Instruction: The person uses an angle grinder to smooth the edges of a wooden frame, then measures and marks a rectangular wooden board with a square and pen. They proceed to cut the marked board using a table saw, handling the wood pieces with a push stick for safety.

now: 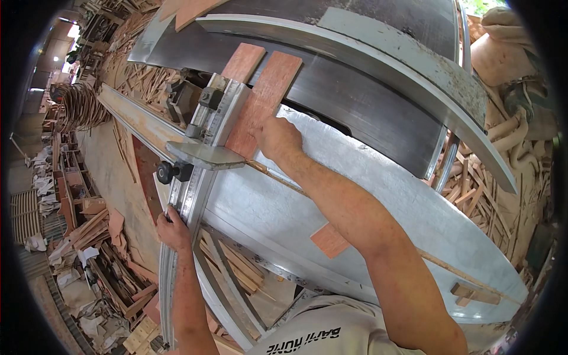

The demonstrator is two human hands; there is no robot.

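My right hand (280, 141) is closed over the near right edge of a reddish wooden board (275, 77), which lies against the aluminium crosscut fence (238, 109) of a table saw. A second reddish piece (245, 61) lies just left of that board, crossing onto the dark saw table (367, 94). Beside the board's near end is a flat metal stop (207, 156) with a black knob (165, 172). My left hand (175, 229) grips the aluminium rail (192, 198) nearer to me. Right of my right hand is a dark slot (331, 123); no blade can be made out.
A small reddish offcut (329, 241) lies on the silver sliding table (378, 189), partly behind my right forearm. Farther right sits a wooden block (475, 294). A long rip fence (408, 68) crosses the far side. Scrap wood (97, 272) is heaped at left, dust hoses (515, 133) at right.
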